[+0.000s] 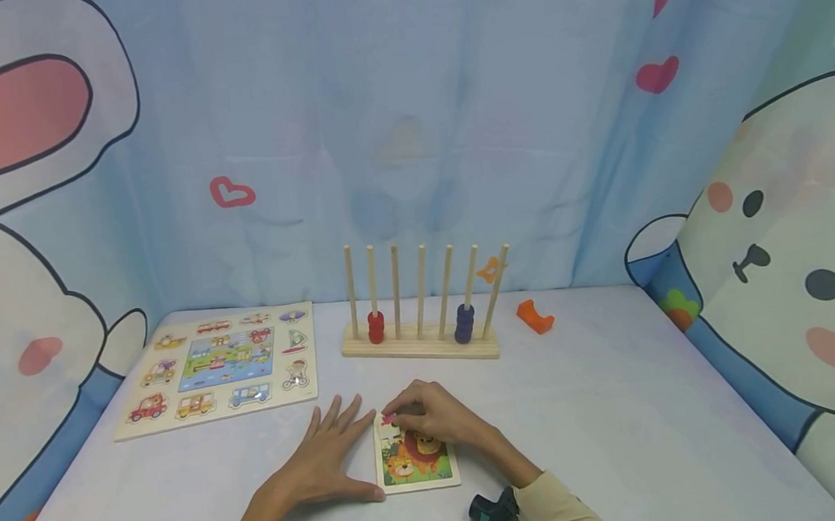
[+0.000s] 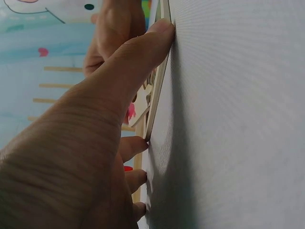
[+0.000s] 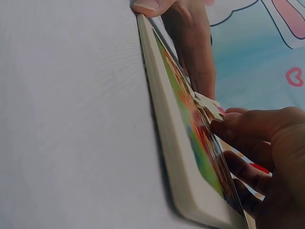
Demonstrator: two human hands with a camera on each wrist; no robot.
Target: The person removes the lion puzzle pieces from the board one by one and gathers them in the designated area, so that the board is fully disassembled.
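In the head view, the lion puzzle (image 1: 412, 461) is lying flat on the table (image 1: 609, 408), its picture facing up. The left hand (image 1: 329, 460) is resting just left of the puzzle with its fingers spread wide, thumb and forefinger reaching the puzzle's left edge. The right hand (image 1: 436, 415) is leaning over the puzzle's far side, holding a small piece (image 1: 388, 420) with a pink patch in a narrow pinch above the far left corner. A large vehicle board (image 1: 146, 423) is lying left of the puzzle and farther back, and a wooden peg rack (image 1: 422, 351) is standing behind the puzzle, carrying red beads (image 1: 376, 327) and dark blue beads (image 1: 465, 323). An orange block (image 1: 536, 317) is lying behind and right of the puzzle, and a curtain (image 1: 411, 135) with hearts and cartoon animals is hanging beyond everything. In the left wrist view, the left thumb (image 2: 159, 29) is pressing against the puzzle's edge, while the forefinger is touching farther along that same edge; the piece is sitting tilted over the puzzle's surface. In the right wrist view, the right thumb and forefinger are gripping the piece by its edge, and it is slanting up from the puzzle; the other fingers are curving beside the puzzle's far edge.
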